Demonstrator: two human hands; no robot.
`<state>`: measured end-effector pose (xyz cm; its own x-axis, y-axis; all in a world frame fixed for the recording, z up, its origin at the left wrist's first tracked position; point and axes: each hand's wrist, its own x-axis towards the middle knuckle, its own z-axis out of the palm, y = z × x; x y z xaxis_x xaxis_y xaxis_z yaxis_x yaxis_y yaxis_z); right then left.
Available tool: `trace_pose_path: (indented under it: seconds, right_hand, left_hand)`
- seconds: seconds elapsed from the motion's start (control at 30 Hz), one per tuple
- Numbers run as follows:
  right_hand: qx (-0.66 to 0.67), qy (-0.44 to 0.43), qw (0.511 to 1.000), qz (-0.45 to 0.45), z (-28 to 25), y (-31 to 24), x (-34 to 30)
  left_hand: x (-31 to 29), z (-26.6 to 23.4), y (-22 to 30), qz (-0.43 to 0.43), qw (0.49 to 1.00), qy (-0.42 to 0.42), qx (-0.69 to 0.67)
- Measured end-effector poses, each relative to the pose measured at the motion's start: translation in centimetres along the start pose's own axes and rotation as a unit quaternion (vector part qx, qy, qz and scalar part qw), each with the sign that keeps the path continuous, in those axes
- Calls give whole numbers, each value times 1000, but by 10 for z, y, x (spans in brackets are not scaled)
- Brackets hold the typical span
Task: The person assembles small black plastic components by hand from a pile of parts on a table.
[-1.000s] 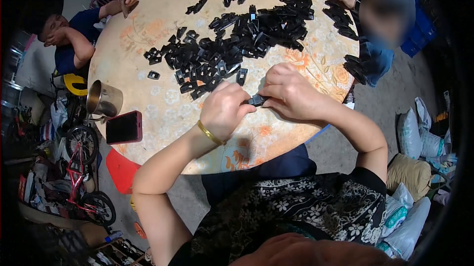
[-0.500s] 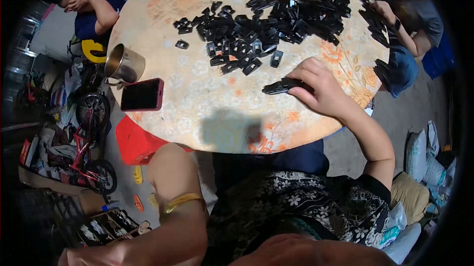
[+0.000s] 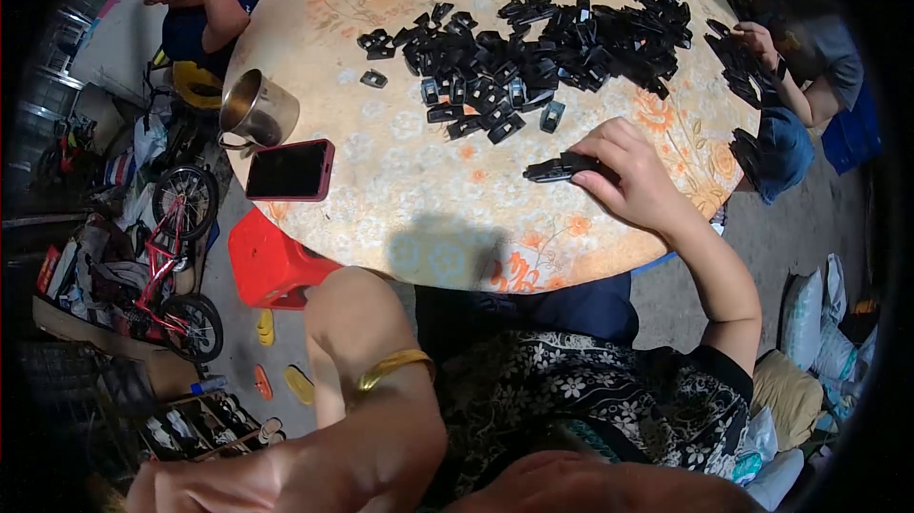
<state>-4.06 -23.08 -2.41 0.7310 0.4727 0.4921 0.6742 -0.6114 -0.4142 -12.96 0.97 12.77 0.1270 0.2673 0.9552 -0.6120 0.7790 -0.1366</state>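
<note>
Head view: I look down on a round tabletop (image 3: 409,218) with a faded floral pattern. My right hand (image 3: 633,175) rests near the tabletop's right edge, its fingers (image 3: 595,173) curled over one end of a flat black plastic piece (image 3: 557,168) that lies on the surface and juts out to the left of the hand. My left hand (image 3: 214,480) is off the tabletop, low at the picture's bottom edge. It is half cut off by the frame, so I cannot tell how its fingers are set or whether they hold anything. A gold bangle (image 3: 395,367) sits on that forearm.

Beyond the held piece, a big heap of black plastic parts (image 3: 552,56) covers the far middle of the tabletop, with a few strays just beside it. To the left, a dark phone in a red case (image 3: 288,170) lies flat, and a metal mug (image 3: 257,111) stands right behind it near the edge. A red stool (image 3: 271,266) is on the floor below the tabletop's near-left rim. Other people's arms reach in at the far left and far right.
</note>
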Motion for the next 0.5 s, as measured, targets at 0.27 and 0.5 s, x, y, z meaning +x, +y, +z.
trace_pose_path:
  seconds: [0.27,0.5]
  right_hand:
    - [-5,3,1000,1,-1,-2,-1]
    - [3,5,1000,3,1,1,-3]
  left_hand:
    - [7,1,20,-86,994,4,72]
    - [-4,-5,9,25,1000,5,8]
